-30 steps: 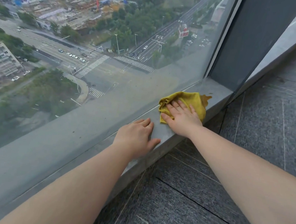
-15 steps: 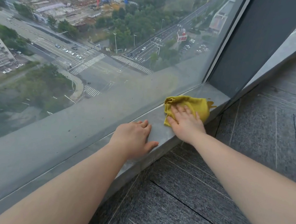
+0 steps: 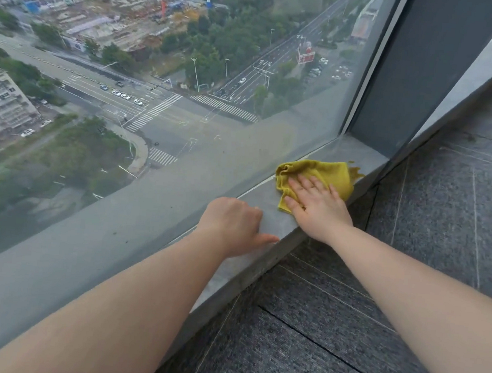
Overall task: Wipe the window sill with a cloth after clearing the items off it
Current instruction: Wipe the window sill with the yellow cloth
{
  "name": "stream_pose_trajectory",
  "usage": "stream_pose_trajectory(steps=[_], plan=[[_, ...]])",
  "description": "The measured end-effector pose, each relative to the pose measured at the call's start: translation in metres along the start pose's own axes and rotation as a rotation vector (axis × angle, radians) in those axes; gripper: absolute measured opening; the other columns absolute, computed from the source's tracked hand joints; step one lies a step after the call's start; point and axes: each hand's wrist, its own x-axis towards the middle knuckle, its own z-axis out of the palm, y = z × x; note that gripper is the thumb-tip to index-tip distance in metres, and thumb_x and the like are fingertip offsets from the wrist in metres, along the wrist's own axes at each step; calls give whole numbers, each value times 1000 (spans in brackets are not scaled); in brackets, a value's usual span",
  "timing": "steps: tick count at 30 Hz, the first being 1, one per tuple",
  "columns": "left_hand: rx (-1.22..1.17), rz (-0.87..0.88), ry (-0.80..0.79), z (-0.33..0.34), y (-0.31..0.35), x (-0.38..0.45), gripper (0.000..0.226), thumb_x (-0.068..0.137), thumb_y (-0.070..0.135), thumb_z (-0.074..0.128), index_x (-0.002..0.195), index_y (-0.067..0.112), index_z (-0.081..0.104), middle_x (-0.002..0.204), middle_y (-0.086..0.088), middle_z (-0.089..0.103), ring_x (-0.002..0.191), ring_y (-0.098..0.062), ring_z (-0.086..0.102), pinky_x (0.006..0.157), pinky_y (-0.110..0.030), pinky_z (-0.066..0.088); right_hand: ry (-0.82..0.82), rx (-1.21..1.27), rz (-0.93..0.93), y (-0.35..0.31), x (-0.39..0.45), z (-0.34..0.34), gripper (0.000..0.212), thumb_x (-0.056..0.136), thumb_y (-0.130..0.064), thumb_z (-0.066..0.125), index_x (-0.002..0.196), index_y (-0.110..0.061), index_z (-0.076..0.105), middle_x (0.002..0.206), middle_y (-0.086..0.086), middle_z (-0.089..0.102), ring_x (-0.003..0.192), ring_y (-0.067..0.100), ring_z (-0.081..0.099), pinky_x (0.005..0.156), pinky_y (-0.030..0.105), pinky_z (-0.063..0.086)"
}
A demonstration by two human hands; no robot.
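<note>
Both hands are on the window sill [image 3: 268, 218], each with a different job. The right hand [image 3: 318, 206] lies flat and spread wide on the yellow cloth [image 3: 327, 173], with the palm pressing down and the fingers fanned, not closed around anything. I judge that this flat hold spreads the pressure, so that more of the cloth rubs the stone in one pass. The left hand [image 3: 235, 226] holds nothing; its fingers are curled loosely, the thumb is stretched along the sill surface, and it seems to serve as a support for the body while the person leans forward.

The cloth lies bunched on the sill, near the corner where the sill meets the dark pillar [image 3: 399, 80], with one edge touching the bottom of the glass [image 3: 182, 150]. It looks soft and slightly fuzzy, perhaps microfibre, with folds and a wrinkled border. A small brownish mark or scrap shows just beyond its far edge; what it is I cannot tell.

The sill is a narrow grey ledge, smooth and matte like polished stone, with a sharp front edge. No other items stand on the visible part, so the clearing seems finished and the wiping is under way. Below it, the floor [image 3: 409, 292] is covered with dark grey tiles of coarse, speckled texture, crossed by thin pale lines.
</note>
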Motion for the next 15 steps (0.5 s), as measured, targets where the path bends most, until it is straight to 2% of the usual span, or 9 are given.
stream_pose_trajectory(steps=[2, 4, 6, 8, 11, 15], plan=[[-56, 16, 39, -5, 5, 14, 69, 83, 75, 38, 121, 20, 52, 130, 1, 56, 119, -22, 55, 83, -36, 47, 7, 5, -23, 6, 4, -2, 61, 96, -59, 17, 152, -36, 9, 162, -13, 5, 149, 11, 2, 120, 41, 2], [-120, 36, 22, -9, 17, 29, 82, 81, 75, 41, 143, 21, 36, 155, 2, 30, 139, -18, 36, 101, -37, 41, 30, 24, 23, 22, 15, -7, 65, 96, -60, 18, 153, -31, 9, 162, -12, 5, 149, 11, 2, 121, 40, 2], [-139, 54, -3, -11, 27, 45, 90, 79, 77, 43, 148, 20, 28, 159, 4, 20, 144, -15, 25, 107, -38, 36, 26, 31, 89, 38, 31, -13, 68, 95, -61, 18, 154, -27, 8, 162, -10, 4, 149, 11, 1, 121, 39, 1], [-132, 77, -8, -9, 32, 61, 90, 75, 79, 45, 143, 20, 36, 151, 4, 33, 139, -15, 32, 102, -40, 40, -2, 21, 116, 50, 45, -18, 70, 95, -62, 18, 154, -26, 7, 162, -9, 2, 149, 11, 0, 121, 39, 0], [-118, 81, -35, -12, 37, 77, 82, 73, 80, 48, 129, 19, 48, 127, 4, 50, 125, -18, 47, 90, -40, 46, -6, 22, 142, 58, 59, -22, 71, 94, -63, 18, 154, -26, 7, 162, -10, 2, 149, 11, -1, 121, 40, 0], [-44, 83, -66, -16, 39, 87, 84, 74, 80, 44, 129, 16, 49, 125, 1, 53, 115, -24, 55, 81, -37, 46, -7, 39, 188, 64, 76, -28, 70, 95, -61, 18, 153, -24, 10, 162, -8, 2, 150, 12, -2, 121, 41, -1]])
